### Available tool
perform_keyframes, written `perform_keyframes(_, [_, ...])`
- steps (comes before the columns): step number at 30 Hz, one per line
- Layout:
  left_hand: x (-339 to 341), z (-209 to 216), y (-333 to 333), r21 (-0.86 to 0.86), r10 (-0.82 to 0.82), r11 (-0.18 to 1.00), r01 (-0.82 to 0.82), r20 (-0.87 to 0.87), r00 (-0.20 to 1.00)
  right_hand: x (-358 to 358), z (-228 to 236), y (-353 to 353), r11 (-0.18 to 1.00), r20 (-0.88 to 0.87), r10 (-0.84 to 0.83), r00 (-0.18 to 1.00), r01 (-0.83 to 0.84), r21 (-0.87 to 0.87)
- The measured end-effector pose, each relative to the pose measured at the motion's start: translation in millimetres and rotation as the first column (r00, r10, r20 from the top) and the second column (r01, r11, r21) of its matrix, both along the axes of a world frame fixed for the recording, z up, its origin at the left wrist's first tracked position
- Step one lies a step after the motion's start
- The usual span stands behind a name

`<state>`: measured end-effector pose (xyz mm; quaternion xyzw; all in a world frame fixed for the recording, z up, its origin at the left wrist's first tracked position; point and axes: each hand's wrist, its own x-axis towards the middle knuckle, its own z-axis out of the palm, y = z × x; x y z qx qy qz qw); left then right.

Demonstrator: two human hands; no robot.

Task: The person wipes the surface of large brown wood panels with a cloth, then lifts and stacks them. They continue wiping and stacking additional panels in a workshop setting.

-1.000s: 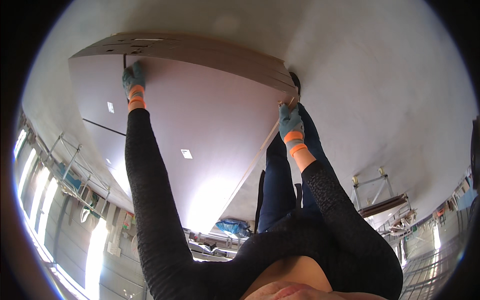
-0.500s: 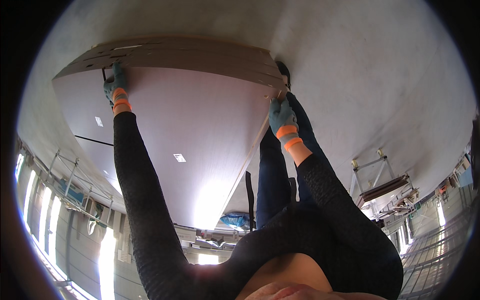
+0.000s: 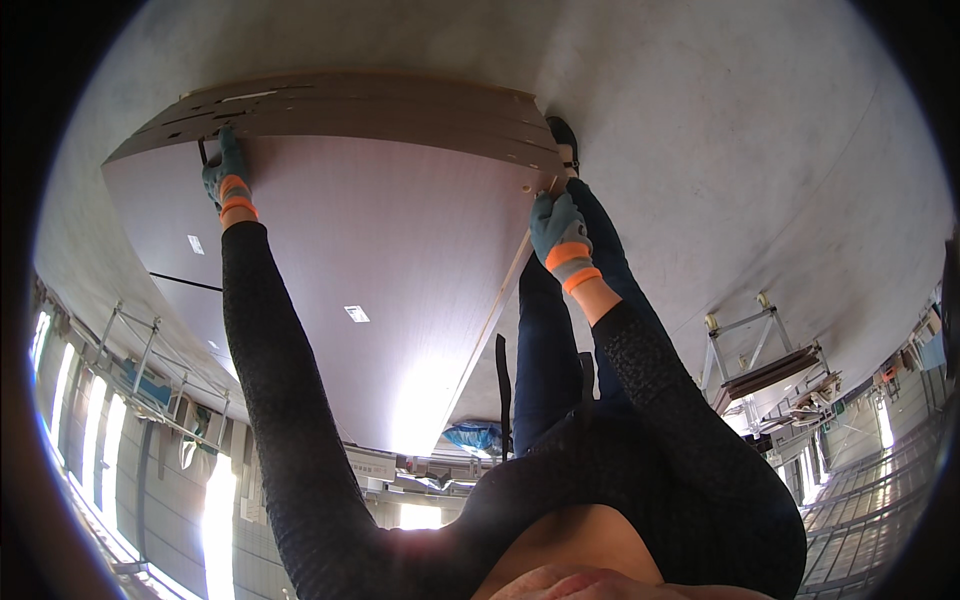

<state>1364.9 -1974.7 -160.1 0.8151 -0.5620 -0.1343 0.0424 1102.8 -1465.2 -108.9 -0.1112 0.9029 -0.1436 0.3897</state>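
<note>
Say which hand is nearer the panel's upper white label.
Left: the left hand is beyond and right of the label; the right hand is across the panel, at its right edge.

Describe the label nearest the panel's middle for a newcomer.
Find the big mauve panel left of the dark blue trousers. On it, right of the left sleeve, sits a small white label; its lookalike lies left of that sleeve.

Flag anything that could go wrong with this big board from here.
The left hand sits at the edge of the board, beside brown layers, and could get pinched. If the right hand slips off its corner, the board might knock the nearby leg or shoe.
</note>
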Motion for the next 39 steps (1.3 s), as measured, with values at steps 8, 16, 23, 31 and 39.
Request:
perform_keyframes(8, [7.4, -8.7, -3.7, -0.004, 0.016, 1.000, -0.016, -0.007, 1.000, 5.0, -7.4, 7.0, 0.999, -0.028, 0.012, 1.000, -0.013, -0.043])
perform_keyframes(16, [10.6, -16.1, -3.2, 0.009, 0.004, 1.000, -0.004, 0.045, 0.999, 6.7, -20.2, 18.7, 0.987, -0.011, 0.156, 0.988, -0.155, 0.050])
perform_keyframes(23, [-6.0, -8.9, 58.0, -0.056, -0.183, 0.979, 0.195, 0.160, 0.970, -15.3, 12.5, -12.0, 0.989, 0.223, -0.062, 0.973, 0.030, 0.145])
perform_keyframes(31, [-65.3, 23.6, 265.2, -0.109, -0.526, 0.807, 0.581, 0.314, 0.790, -4.7, 11.3, -4.3, 0.988, 0.234, -0.152, 0.960, 0.143, 0.057])
perform_keyframes(39, [-80.2, 52.7, 262.0, -0.136, -0.516, 0.836, 0.532, 0.133, 0.846, -16.6, 15.0, -4.1, 0.989, 0.304, -0.123, 0.945, 0.091, 0.117])
